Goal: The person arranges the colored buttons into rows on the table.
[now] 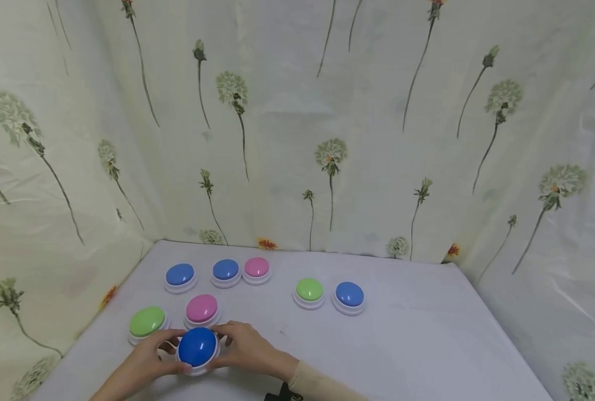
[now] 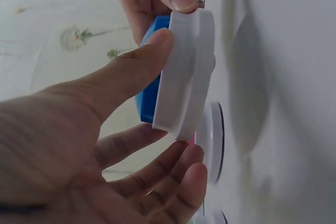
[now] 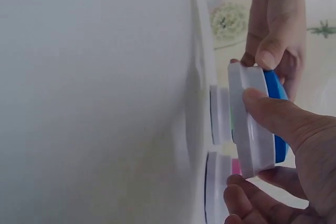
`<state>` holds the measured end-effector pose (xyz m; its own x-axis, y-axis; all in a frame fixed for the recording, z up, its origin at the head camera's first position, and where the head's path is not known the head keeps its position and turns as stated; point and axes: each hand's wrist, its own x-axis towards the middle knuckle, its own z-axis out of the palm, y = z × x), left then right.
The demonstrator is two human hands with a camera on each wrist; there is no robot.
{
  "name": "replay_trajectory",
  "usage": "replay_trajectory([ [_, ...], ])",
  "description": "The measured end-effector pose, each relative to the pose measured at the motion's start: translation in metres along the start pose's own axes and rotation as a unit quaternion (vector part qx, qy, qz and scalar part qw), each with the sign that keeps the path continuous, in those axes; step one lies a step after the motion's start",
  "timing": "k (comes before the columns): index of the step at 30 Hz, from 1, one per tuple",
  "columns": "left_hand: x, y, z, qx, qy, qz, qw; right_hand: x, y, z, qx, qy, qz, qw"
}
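A round push button with a blue dome point(image 1: 197, 346) and a white base is held between my two hands at the table's near left. My left hand point(image 1: 147, 359) grips its left side, thumb on the near edge and fingers at the far side. From the right, my right hand point(image 1: 249, 348) pinches the rim the same way. In the left wrist view the white base point(image 2: 186, 72) is raised off the table and tilted. Just behind it sits a pink push button point(image 1: 201, 308), and a green push button point(image 1: 147, 321) lies beyond my left hand.
Farther back on the white table point(image 1: 418, 345) stand two blue buttons point(image 1: 179, 274) point(image 1: 225, 269) and a pink button point(image 1: 256, 267). Right of them are a green button point(image 1: 310, 289) and another blue button point(image 1: 350, 294). A flower-printed curtain point(image 1: 282, 139) encloses the table.
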<state>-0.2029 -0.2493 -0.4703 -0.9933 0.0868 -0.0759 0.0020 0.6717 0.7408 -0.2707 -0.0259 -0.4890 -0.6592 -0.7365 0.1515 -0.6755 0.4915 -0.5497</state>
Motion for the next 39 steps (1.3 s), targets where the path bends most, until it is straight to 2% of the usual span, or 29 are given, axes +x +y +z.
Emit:
replay_trajectory([
  [6, 0.007, 0.022, 0.017, 0.005, -0.005, 0.022, 0.9997, -0.026, 0.01, -0.019, 0.003, 0.015, 0.012, 0.9998],
  [15, 0.024, 0.052, 0.047, 0.003, -0.036, 0.112, 0.9931, -0.067, 0.032, -0.044, 0.032, 0.032, 0.071, 0.9964],
  [22, 0.035, 0.077, 0.072, 0.005, -0.074, 0.123, 0.9897, -0.101, 0.044, -0.056, 0.04, 0.06, 0.101, 0.9923],
  [26, 0.041, 0.09, 0.086, 0.003, -0.084, 0.144, 0.986, -0.119, 0.051, -0.063, 0.032, 0.08, 0.11, 0.9902],
  [32, 0.05, 0.108, 0.111, -0.002, -0.117, 0.164, 0.9794, -0.15, 0.066, -0.072, 0.027, 0.087, 0.144, 0.9854],
  [39, 0.063, 0.131, 0.142, 0.004, -0.131, 0.181, 0.9746, -0.181, 0.082, -0.083, 0.028, 0.102, 0.169, 0.98],
])
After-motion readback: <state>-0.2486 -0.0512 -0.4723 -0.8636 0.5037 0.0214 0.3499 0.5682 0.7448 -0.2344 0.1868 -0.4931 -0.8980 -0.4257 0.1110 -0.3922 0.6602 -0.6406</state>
